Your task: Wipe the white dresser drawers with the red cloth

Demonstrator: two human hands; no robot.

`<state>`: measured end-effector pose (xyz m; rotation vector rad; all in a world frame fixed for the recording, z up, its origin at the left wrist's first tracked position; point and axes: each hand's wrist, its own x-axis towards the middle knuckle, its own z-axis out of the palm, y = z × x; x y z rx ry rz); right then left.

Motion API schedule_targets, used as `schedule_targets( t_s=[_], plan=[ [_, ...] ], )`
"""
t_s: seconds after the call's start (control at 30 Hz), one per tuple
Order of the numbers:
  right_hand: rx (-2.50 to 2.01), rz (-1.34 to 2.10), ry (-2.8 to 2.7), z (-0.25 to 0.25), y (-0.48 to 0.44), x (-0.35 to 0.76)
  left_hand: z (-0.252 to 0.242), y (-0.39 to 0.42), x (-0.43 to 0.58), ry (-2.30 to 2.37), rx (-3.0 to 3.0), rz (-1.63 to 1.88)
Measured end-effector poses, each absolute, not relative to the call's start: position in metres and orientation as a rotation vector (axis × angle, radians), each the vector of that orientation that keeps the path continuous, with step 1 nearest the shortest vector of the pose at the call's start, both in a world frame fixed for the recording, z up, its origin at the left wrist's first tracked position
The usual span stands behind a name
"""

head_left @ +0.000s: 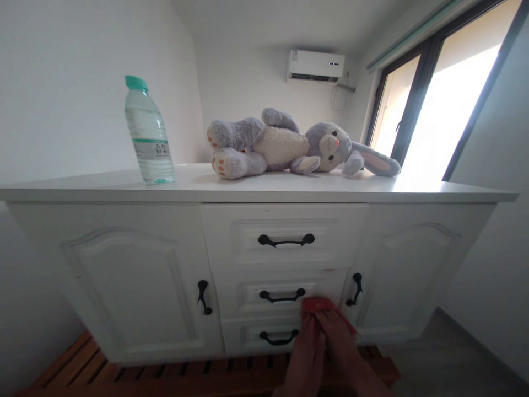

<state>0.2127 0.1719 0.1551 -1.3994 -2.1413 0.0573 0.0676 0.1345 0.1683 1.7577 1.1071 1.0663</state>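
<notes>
A red cloth (317,304) is bunched against the right part of the white cabinet's middle drawer front (326,282). My left hand (309,331) and my right hand (330,324) lie close together on the cloth, fingers closed on it and pointing toward the drawer. Some fingertips are hidden in the folds. Just left of the cloth is the black handle of the middle drawer (282,298). The bottom drawer's handle (279,338) is beside my left wrist, and the right door's handle (354,289) is to the right of the cloth.
On the white cabinet top (190,184) stand a water bottle (151,138) at the left and, lying on its side, a grey plush rabbit (281,146). Below the cabinet is a slatted wooden bench (173,375). Walls flank both sides; a window (446,94) is at the right.
</notes>
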Motion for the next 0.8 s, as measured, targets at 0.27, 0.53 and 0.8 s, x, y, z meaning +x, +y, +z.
schedule_targets(
  t_s=[0.27, 0.53, 0.8],
  plan=[
    [-1.198, -0.043, -2.375, 0.14, 0.187, 0.083, 0.108, 0.128, -0.022, 1.566, 1.526, 1.285],
    [-1.27, -0.135, -2.284, 0.22, 0.178, 0.046, 0.172, 0.119, -0.053, 1.529, 1.613, 1.573],
    [-1.594, -0.106, -2.422, 0.275, 0.173, 0.116, 0.164, 0.109, -0.035, 1.389, 1.441, 1.601]
  ],
)
